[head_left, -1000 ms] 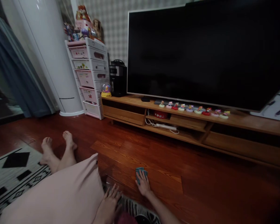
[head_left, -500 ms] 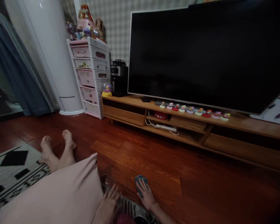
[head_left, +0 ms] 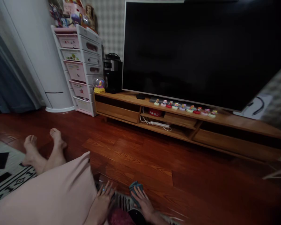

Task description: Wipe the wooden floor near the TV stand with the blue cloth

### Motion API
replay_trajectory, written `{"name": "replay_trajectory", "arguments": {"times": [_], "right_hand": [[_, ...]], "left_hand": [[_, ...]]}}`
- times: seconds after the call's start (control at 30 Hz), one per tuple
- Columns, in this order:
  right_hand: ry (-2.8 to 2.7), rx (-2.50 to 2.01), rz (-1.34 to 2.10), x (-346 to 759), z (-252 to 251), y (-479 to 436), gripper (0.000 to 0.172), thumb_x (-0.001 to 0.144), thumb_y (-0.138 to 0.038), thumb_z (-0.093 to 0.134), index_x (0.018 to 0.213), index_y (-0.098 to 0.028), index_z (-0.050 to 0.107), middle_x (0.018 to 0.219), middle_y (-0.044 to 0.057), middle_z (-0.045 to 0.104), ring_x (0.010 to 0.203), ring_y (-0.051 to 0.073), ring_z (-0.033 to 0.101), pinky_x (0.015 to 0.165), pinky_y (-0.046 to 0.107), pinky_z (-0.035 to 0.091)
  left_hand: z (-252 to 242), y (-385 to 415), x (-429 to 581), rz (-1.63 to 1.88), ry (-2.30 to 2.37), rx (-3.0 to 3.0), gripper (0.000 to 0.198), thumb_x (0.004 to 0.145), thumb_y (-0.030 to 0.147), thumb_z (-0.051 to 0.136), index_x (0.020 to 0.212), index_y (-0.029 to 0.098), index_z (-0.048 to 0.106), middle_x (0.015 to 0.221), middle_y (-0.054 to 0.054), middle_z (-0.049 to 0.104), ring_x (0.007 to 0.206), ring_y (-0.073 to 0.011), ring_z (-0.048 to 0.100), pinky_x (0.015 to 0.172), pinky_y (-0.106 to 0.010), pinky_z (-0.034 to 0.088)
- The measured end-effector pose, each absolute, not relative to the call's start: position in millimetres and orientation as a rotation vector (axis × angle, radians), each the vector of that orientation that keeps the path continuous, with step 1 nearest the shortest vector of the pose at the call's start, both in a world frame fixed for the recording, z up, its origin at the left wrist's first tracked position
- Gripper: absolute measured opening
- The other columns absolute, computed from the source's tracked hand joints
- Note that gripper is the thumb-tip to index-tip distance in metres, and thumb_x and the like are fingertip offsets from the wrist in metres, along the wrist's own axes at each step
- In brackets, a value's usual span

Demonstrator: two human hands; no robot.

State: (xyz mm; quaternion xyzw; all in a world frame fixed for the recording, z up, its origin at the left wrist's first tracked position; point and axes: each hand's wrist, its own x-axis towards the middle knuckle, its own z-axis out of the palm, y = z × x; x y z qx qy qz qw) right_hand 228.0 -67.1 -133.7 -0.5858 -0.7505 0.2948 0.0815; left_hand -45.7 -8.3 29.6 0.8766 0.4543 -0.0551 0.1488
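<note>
My right hand point(head_left: 144, 203) presses a folded blue-green cloth point(head_left: 133, 186) near the rug's edge and has hold of it, its fingers stretched over the top. To the left of it, my left hand point(head_left: 104, 197) lies with fingers spread, a ring on one of them and nothing in its grasp. That hand rests beside a pale pink cushion point(head_left: 51, 193), which covers part of my legs. Between my hands are a dark red piece of fabric point(head_left: 120, 216) and a round black thing point(head_left: 137, 215) that I cannot make out.
A low wooden TV stand point(head_left: 118, 113) runs along the wall, with a large television point(head_left: 189, 53) and a row of small figurines point(head_left: 182, 107) on it. White-and-pink drawers point(head_left: 76, 70) stand left of it. My bare feet point(head_left: 56, 137) extend over the reddish wooden floor point(head_left: 128, 150).
My right hand has drawn the cloth slightly toward me over the floor, onto the rug's edge. The whole view has turned a little to the right and down.
</note>
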Motion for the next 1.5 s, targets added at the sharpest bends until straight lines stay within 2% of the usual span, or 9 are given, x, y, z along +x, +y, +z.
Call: {"name": "replay_trajectory", "arguments": {"times": [0.2,0.33,0.57,0.7,0.87,1.03,1.23,1.37,1.5], "right_hand": [[-2.065,-2.055,0.653,219.5,-100.1,-5.9,0.057,0.098,-0.039,0.036,0.153,-0.033,0.022,0.161,-0.001,0.013,0.149,0.021,0.009,0.120,0.047,0.013],[-1.995,-2.206,0.638,207.8,-82.6,34.8,0.057,0.099,-0.037,0.036,0.153,-0.030,0.023,0.162,0.002,0.013,0.149,0.022,0.010,0.119,0.047,0.014],[-2.301,-1.871,0.611,224.1,-117.7,-50.4,0.059,0.098,-0.043,0.039,0.153,-0.035,0.020,0.162,-0.002,0.013,0.149,0.020,0.009,0.119,0.043,0.013],[-2.312,-1.856,0.542,239.4,-135.4,-94.6,0.058,0.100,-0.048,0.033,0.154,-0.035,0.016,0.163,-0.002,0.012,0.149,0.019,0.008,0.119,0.043,0.013],[-2.125,-2.078,0.410,239.5,-127.0,-45.1,0.058,0.100,-0.049,0.025,0.155,-0.032,0.016,0.163,0.001,0.013,0.149,0.020,0.009,0.118,0.044,0.014],[-1.933,-2.313,0.456,222.5,-101.7,20.2,0.059,0.100,-0.048,0.027,0.155,-0.029,0.019,0.163,0.003,0.014,0.149,0.023,0.011,0.117,0.047,0.013],[-2.234,-1.995,0.552,213.3,-117.1,-32.0,0.061,0.098,-0.048,0.034,0.154,-0.030,0.020,0.163,0.000,0.011,0.149,0.022,0.006,0.119,0.046,0.009],[-2.298,-1.945,0.590,217.5,-134.6,-78.5,0.059,0.098,-0.046,0.036,0.154,-0.032,0.021,0.163,0.000,0.013,0.149,0.022,0.007,0.119,0.045,0.010],[-2.259,-1.986,0.561,215.2,-127.0,-57.9,0.061,0.098,-0.045,0.038,0.154,-0.028,0.022,0.163,0.003,0.012,0.149,0.020,0.006,0.119,0.043,0.008]], "left_hand": [[28.2,-9.1,-47.9,-0.178,1.319,2.591,0.049,0.092,0.027,0.046,0.141,0.022,0.050,0.152,-0.008,0.041,0.144,-0.0259,0.028,0.118,-0.048,0.025],[33.4,-9.8,-48.5,-0.188,1.324,2.653,0.048,0.094,0.026,0.045,0.141,0.021,0.050,0.152,-0.010,0.040,0.144,-0.0252,0.029,0.117,-0.047,0.027],[29.3,-10.2,-51.3,-0.131,1.309,2.672,0.044,0.095,0.026,0.045,0.139,0.019,0.051,0.152,-0.012,0.041,0.144,-0.0260,0.028,0.117,-0.049,0.025],[29.8,-11.3,-52.1,-0.116,1.316,2.666,0.044,0.096,0.026,0.046,0.139,0.018,0.051,0.152,-0.013,0.041,0.145,-0.0263,0.027,0.117,-0.048,0.024],[25.9,-10.1,-54.4,-0.082,1.301,2.677,0.044,0.096,0.028,0.045,0.139,0.020,0.051,0.152,-0.011,0.041,0.145,-0.0255,0.027,0.117,-0.048,0.025],[26.1,-9.5,-54.5,-0.110,1.320,2.704,0.044,0.097,0.028,0.043,0.140,0.021,0.050,0.152,-0.010,0.042,0.145,-0.0243,0.027,0.117,-0.047,0.025],[30.6,-10.1,-54.5,-0.124,1.306,2.676,0.045,0.097,0.029,0.042,0.140,0.020,0.049,0.153,-0.010,0.040,0.145,-0.0244,0.027,0.118,-0.046,0.022],[29.7,-11.0,-54.6,-0.119,1.315,2.681,0.045,0.097,0.029,0.041,0.140,0.020,0.049,0.153,-0.010,0.040,0.145,-0.0240,0.026,0.118,-0.046,0.022],[30.2,-11.1,-53.3,-0.171,1.323,2.684,0.045,0.097,0.028,0.042,0.141,0.020,0.049,0.153,-0.010,0.040,0.145,-0.0242,0.026,0.117,-0.047,0.023]]}}
